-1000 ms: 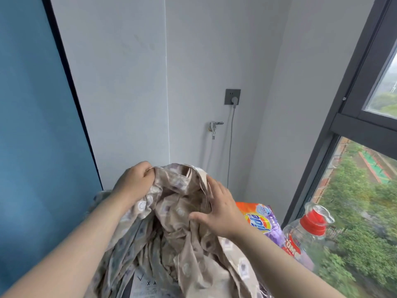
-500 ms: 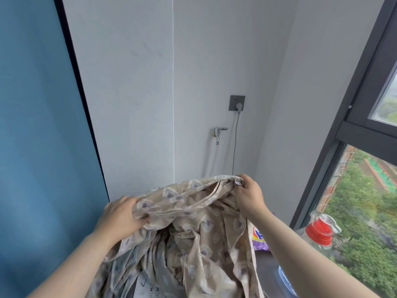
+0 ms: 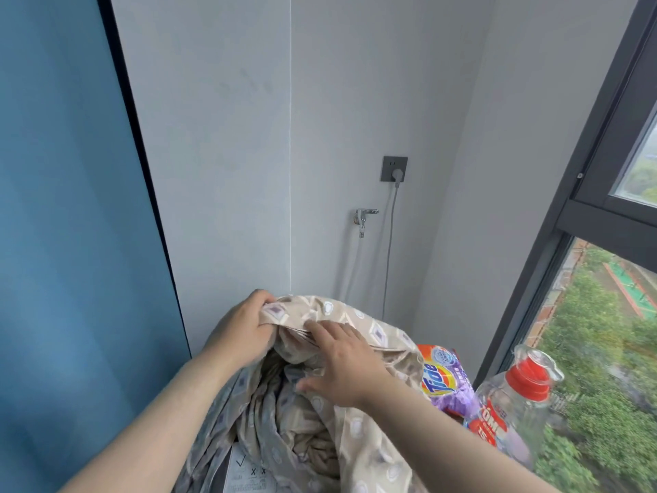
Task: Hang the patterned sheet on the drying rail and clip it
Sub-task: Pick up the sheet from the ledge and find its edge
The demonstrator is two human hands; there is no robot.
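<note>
Room: grey wall corner, blue panel (image 3: 64,225) at left, dark-framed window (image 3: 604,222) at right with trees outside.
Wall fittings: grey socket (image 3: 394,169) with a plug in it, cord running down; chrome tap (image 3: 363,218) just below and left of the socket, hose hanging from it.
Sheet: beige patterned sheet (image 3: 341,414) with purple-and-white diamond motifs, bunched in loose folds low centre, top edge raised between both hands, rest draping down out of frame.
Left hand: left hand (image 3: 241,329) with fingers curled closed around the sheet's upper left edge, cloth gathered in the fist.
Right hand: right hand (image 3: 341,364) lying palm-down on the sheet just right of the left hand, fingers (image 3: 321,327) spread and extended, fingertips on a fold; no closed grip visible.
Right of sheet: Tide detergent bag (image 3: 444,378), orange and purple, partly behind the cloth; clear bottle with red cap (image 3: 512,403) near the window.
Below sheet: printed paper (image 3: 249,475) with a tick and crosses showing under the folds.
</note>
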